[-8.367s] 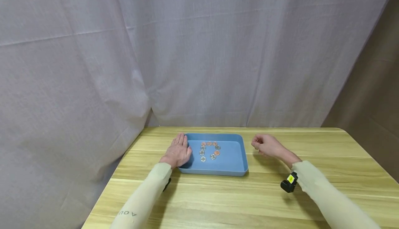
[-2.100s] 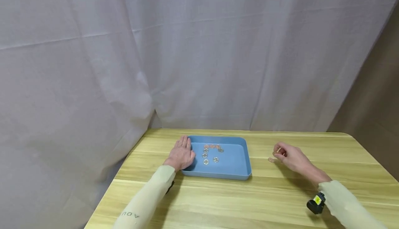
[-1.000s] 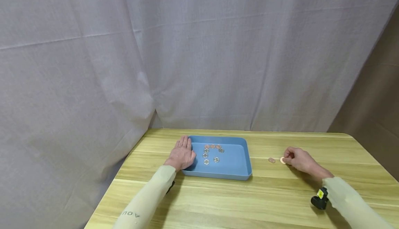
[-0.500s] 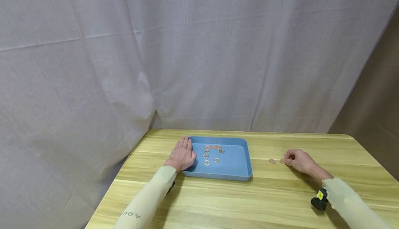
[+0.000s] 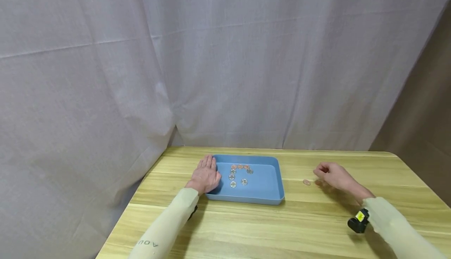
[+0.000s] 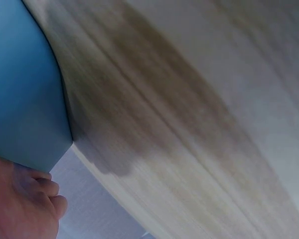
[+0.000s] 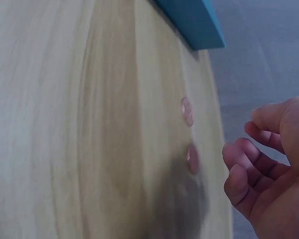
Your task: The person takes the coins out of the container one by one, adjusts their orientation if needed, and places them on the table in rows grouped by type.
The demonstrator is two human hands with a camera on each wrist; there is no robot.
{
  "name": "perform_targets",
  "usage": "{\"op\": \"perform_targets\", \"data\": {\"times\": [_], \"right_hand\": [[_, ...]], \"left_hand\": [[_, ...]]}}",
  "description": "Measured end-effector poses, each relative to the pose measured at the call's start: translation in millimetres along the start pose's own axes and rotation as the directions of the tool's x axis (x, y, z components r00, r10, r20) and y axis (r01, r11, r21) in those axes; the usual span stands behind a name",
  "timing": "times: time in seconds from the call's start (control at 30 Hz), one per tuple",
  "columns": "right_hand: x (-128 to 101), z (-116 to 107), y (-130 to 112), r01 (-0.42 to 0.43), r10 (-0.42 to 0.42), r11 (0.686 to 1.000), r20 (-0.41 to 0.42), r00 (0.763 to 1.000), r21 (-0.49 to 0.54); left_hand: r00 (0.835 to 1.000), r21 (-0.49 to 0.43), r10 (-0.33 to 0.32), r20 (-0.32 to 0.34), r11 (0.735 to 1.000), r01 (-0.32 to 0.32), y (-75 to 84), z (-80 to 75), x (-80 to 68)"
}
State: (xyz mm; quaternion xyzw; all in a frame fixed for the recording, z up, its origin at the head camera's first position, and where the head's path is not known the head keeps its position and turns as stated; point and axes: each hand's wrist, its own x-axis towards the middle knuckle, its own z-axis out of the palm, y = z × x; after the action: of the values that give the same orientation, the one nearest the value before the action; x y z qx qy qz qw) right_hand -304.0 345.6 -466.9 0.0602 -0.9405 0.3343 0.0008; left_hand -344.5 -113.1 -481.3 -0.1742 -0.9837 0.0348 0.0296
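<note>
A wooden table [image 5: 282,227] carries a blue tray [image 5: 266,188] of coins [image 5: 239,174]. The left hand [image 5: 205,174] lies flat and open on the tray's left rim. The right hand [image 5: 329,174] hovers empty, fingers loosely curled, just above two copper coins [image 5: 307,182] on the table, right of the tray.

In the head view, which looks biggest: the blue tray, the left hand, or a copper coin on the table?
1. Blue tray
2. Left hand, resting flat on the tray's left rim
3. Copper coin, smallest by far
</note>
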Motion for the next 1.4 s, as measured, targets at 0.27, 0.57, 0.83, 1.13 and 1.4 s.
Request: {"op": "perform_targets", "data": {"times": [0.27,0.57,0.83,1.13,1.4], "right_hand": [[0.5,-2.3,-23.0,0.071,-0.071,0.997,0.017,0.997,0.042],[8.6,-0.4,-54.4,0.093,-0.103,0.989,0.088,0.991,0.113],[19.6,10.4,-70.7,0.140,-0.149,0.984,0.073,0.986,0.113],[33.3,28.0,-91.2,0.173,-0.184,0.974,0.069,0.980,0.149],[43.6,49.2,-106.6,0.170,-0.182,0.968,0.049,0.982,0.182]], "left_hand": [[1.000,-0.010,-0.001,0.009,1.000,0.001,0.2,1.8,-0.7],[1.000,-0.010,0.001,-0.001,1.000,-0.001,1.0,1.0,-0.5],[1.000,-0.009,-0.005,0.009,1.000,0.005,1.7,1.3,1.5],[1.000,-0.001,-0.010,0.018,1.000,0.010,-0.1,-0.9,0.2],[1.000,0.005,-0.004,0.016,1.000,0.004,-0.9,-0.6,0.3]]}}
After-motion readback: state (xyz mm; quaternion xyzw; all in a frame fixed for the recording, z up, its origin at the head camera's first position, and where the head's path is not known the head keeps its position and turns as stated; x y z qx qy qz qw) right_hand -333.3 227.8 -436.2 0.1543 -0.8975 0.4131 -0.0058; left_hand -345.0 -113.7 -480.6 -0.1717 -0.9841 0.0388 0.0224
